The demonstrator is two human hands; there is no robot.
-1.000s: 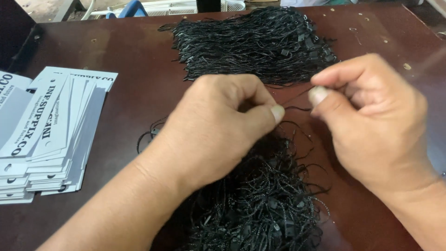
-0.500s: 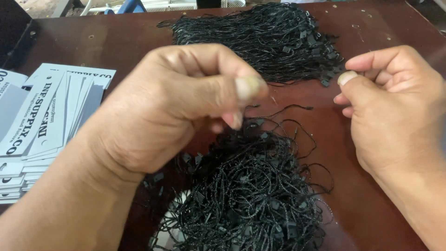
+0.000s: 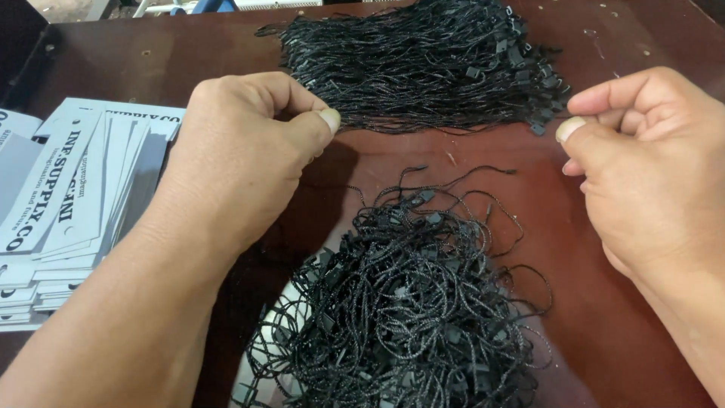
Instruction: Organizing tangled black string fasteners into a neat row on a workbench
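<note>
tangled cords [image 3: 408, 302] cut off below

Stack of flat rectangular paper tags [image 3: 72, 200], white and pale grey with dark printing, fanned out in overlapping layers on the dark brown table [image 3: 189, 57]; lying well left of the left hand's fingers [image 3: 302, 121], partly cut off by the picture's edge.

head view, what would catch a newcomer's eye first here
Two heaps of thin black looped strings stand out on the dark brown table: a straightened bundle at the far edge and a tangled pile near the front. The left hand and right hand hover pinched on either side, and a fanned stack of white printed cards lies at far left.
</note>
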